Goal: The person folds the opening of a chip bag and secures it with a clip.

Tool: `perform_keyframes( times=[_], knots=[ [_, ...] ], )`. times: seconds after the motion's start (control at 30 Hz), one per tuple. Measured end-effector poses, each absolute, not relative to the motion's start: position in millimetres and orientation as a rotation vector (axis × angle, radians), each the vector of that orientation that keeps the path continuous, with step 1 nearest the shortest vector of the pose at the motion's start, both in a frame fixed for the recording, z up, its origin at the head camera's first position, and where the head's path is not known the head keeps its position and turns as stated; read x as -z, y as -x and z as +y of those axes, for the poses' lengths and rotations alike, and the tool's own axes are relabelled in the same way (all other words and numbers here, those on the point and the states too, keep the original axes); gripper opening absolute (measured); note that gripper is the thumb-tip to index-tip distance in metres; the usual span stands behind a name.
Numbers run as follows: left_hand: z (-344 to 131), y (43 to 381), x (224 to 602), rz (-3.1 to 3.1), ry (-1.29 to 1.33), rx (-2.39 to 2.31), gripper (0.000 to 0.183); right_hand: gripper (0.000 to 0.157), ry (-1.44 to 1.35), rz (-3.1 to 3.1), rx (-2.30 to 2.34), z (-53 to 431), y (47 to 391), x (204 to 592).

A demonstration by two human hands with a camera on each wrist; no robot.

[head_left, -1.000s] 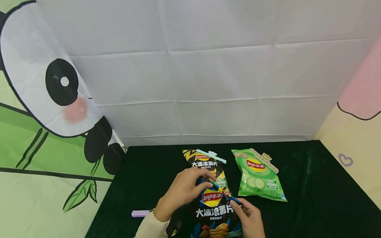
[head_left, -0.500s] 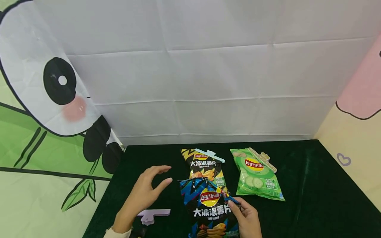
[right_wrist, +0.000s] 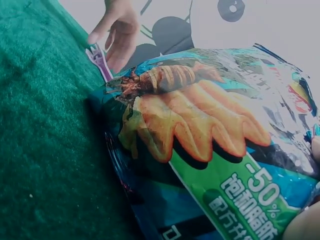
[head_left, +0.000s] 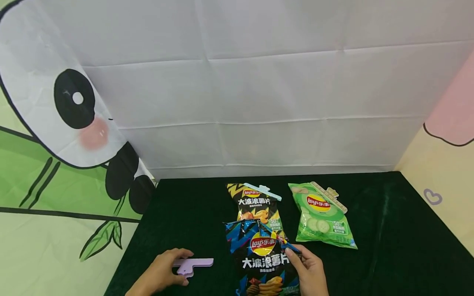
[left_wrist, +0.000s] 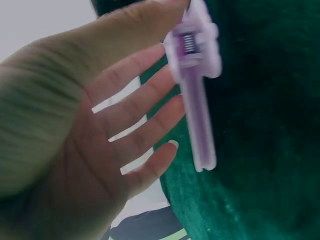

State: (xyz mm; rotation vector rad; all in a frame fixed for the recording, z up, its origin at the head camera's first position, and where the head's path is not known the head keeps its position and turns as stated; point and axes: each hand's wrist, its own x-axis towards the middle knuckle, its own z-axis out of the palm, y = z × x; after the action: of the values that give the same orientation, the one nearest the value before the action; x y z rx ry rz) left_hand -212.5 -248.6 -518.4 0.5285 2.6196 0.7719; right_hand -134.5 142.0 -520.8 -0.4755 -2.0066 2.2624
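My left hand [head_left: 164, 269] spans a lilac bag clip [head_left: 194, 264] on the dark green cloth, fingers on its far side and thumb on the near side. In the left wrist view the fingers extend toward the clip [left_wrist: 197, 100], their tips right at its edge, and the thumb overlaps its handle end. My right hand [head_left: 309, 269] pinches the folded top right corner of a black and blue chip bag [head_left: 264, 275] between thumb and fingers. The bag's printed front [right_wrist: 200, 115] fills much of the right wrist view. Its lower end runs out of the head view.
Behind the held bag lies a black and yellow chip bag [head_left: 255, 209] with a light blue clip [head_left: 263, 190] across its top. To the right is a green chip bag [head_left: 322, 220] with a beige clip [head_left: 329, 196]. A white cloth wall [head_left: 237, 102] stands behind the table.
My left hand has let go of the black and blue bag's top and moved left and down to the lilac clip. The right hand keeps its hold on the bag's corner.
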Motion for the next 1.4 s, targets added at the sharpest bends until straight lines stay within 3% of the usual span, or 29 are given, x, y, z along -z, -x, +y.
perform_keyframes(
  times=[0.2, 0.4, 0.57, 0.73, 0.93, 1.13, 1.4],
  knots=[
    [-250.0, 216.1, 522.1, 2.687, -0.623, -0.732, 0.043, 0.037, 0.504, -2.004, -2.294, 141.6, 134.9, 520.1],
    [-241.4, 225.8, 520.0, 2.784, -0.36, -0.788, 0.021, 0.037, 0.52, -2.011, -2.279, 142.3, 134.2, 521.0],
    [-235.8, 228.3, 529.6, 2.837, -0.213, -0.811, 0.031, 0.033, 0.52, -2.017, -2.279, 142.8, 132.6, 521.7],
    [-242.5, 230.7, 535.8, 2.807, -0.298, -0.83, 0.043, 0.029, 0.501, -2.016, -2.275, 143.1, 132.5, 522.7],
    [-248.6, 234.4, 529.0, 2.764, -0.481, -0.858, 0.03, 0.034, 0.528, -2.029, -2.269, 142.6, 134.1, 521.0],
    [-246.9, 236.9, 524.2, 2.847, -0.316, -0.788, 0.02, 0.032, 0.566, -2.026, -2.278, 143.0, 134.5, 521.9],
    [-254.9, 239.7, 528.3, 2.879, -0.285, -0.698, 0.032, 0.032, 0.563, -2.041, -2.252, 143.1, 134.8, 522.1]
  ],
)
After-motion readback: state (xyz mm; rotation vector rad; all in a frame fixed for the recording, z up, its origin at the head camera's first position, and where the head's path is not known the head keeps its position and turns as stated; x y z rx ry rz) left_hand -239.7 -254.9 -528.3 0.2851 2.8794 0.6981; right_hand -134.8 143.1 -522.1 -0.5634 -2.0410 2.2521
